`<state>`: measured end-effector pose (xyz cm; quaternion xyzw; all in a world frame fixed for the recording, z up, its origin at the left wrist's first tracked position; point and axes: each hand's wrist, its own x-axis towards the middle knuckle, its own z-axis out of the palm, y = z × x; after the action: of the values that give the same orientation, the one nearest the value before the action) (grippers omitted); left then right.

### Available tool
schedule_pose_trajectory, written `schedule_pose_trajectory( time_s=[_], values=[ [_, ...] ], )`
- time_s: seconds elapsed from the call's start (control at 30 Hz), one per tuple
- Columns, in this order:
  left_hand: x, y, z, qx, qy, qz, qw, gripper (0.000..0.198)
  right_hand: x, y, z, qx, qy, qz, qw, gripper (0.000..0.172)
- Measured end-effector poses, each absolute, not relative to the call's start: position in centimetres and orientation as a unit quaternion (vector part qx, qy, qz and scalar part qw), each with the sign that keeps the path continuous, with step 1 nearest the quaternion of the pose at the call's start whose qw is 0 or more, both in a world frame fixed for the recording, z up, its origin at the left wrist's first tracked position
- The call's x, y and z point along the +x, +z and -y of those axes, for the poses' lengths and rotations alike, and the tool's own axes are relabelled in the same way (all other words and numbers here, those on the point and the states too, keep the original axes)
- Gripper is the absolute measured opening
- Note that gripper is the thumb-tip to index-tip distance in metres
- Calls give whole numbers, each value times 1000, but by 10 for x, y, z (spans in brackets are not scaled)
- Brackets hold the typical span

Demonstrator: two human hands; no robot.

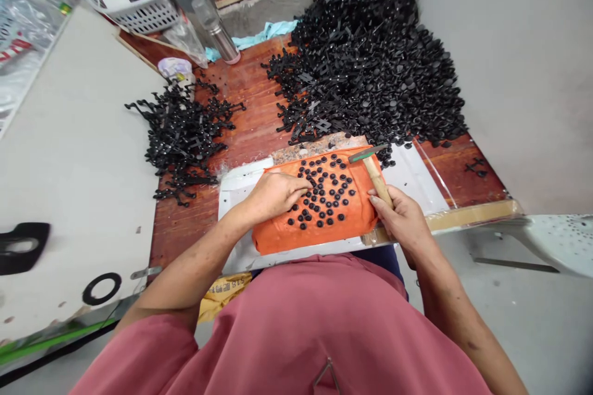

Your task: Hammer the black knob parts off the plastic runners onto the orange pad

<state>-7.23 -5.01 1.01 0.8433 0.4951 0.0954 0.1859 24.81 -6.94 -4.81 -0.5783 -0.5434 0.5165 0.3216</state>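
An orange cloth (278, 231) lies before me with many small round black caps (330, 221) spread on it. My left hand (278, 194) reaches over the cloth from the left, thumb and fingers pinched together among the caps. What the fingertips hold, if anything, is too small to make out. My right hand (401, 213) is wrapped round the wooden handle of a hammer (377, 179). Its head, partly green, lies over the far right corner of the cloth, pointing away from me.
A large heap of black plastic parts (370, 62) covers the back right of the reddish wooden table (250, 99). On the left lies a smaller pile of black parts (185, 136). Behind stand a bottle (225, 40) and a white basket (152, 12). A white stool (556, 241) is at right.
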Motion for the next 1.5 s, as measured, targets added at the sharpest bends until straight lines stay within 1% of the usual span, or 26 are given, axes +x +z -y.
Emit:
schedule_pose_trajectory(
  time_s=[0.13,0.3,0.47,0.6,0.67,0.77,0.9,1.03,1.1,1.17,1.27,1.4,1.5],
  values=[
    [-77,11,49,856,74,-485,161,33,248,-47,69,-575,521,541,324,32],
    [-74,12,40,844,75,-519,108,24,249,-49,68,-575,522,542,321,32],
    [-64,6,26,867,63,-477,129,18,251,-53,69,-576,520,543,321,35],
    [-56,3,17,881,16,-461,105,24,251,-54,69,-572,528,542,317,37],
    [-52,3,15,885,7,-455,97,23,252,-55,68,-570,529,542,318,38],
    [-49,2,12,878,38,-472,71,22,253,-58,67,-570,524,546,319,40],
    [-63,6,-8,828,123,-546,46,25,255,-61,67,-570,516,556,316,42],
    [-101,10,-56,727,163,-662,77,22,256,-63,67,-571,509,564,311,44],
    [-119,8,-85,663,188,-711,141,14,256,-64,67,-573,501,568,312,46],
    [-129,2,-111,631,197,-731,172,9,256,-65,66,-576,500,567,312,48],
    [-126,-12,-139,602,205,-741,216,18,257,-64,66,-574,507,561,315,49],
    [-111,-26,-155,573,238,-742,255,17,257,-62,66,-576,505,558,320,48],
    [-111,-25,-152,550,246,-748,279,18,255,-60,66,-575,504,560,320,48]
  ],
)
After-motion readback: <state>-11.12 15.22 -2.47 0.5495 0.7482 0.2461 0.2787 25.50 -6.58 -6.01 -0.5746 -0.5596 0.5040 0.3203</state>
